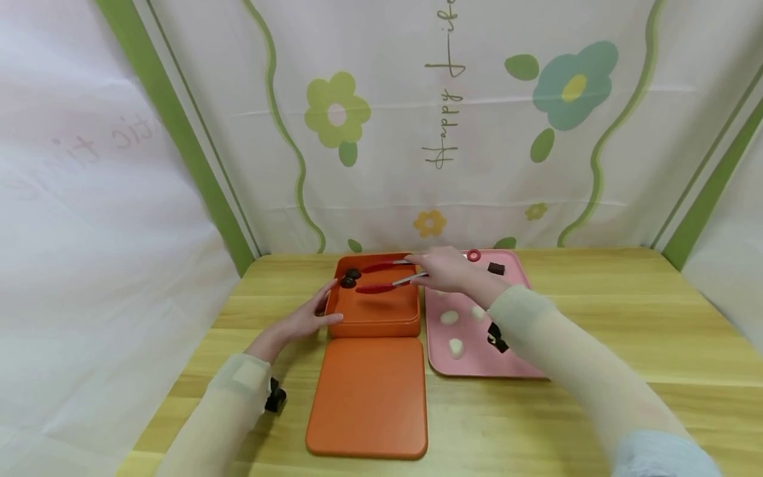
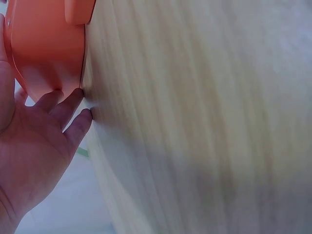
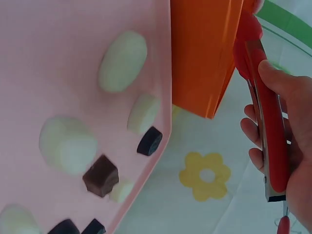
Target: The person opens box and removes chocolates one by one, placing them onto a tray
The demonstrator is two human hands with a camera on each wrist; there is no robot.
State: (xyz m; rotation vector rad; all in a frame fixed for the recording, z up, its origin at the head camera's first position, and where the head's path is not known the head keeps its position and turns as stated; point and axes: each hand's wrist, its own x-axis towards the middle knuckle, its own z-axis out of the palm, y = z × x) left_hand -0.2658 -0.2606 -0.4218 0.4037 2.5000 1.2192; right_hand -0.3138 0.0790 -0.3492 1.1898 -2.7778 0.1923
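My right hand (image 1: 447,268) grips a pair of tongs (image 1: 377,289) with red tips, above an orange box (image 1: 375,329). The tips stand apart with nothing between them, and point left toward two dark, rounded pieces (image 1: 348,282) in the box's back left corner. In the right wrist view, the thumb lies along one red-covered arm of the tongs (image 3: 275,146), fingers on the other side. My left hand (image 1: 304,321) rests against the left side of the box, thumb at its front left corner. In the left wrist view its extended fingertips touch the orange wall (image 2: 46,53).
An orange lid (image 1: 368,397) lies flat before the box. To the right is a pink tray (image 1: 477,363) with several white rounded pieces (image 1: 456,348), a dark brown block (image 1: 496,268) and a red ring (image 1: 473,256). A printed curtain (image 1: 387,172) hangs behind the wooden table (image 1: 596,318).
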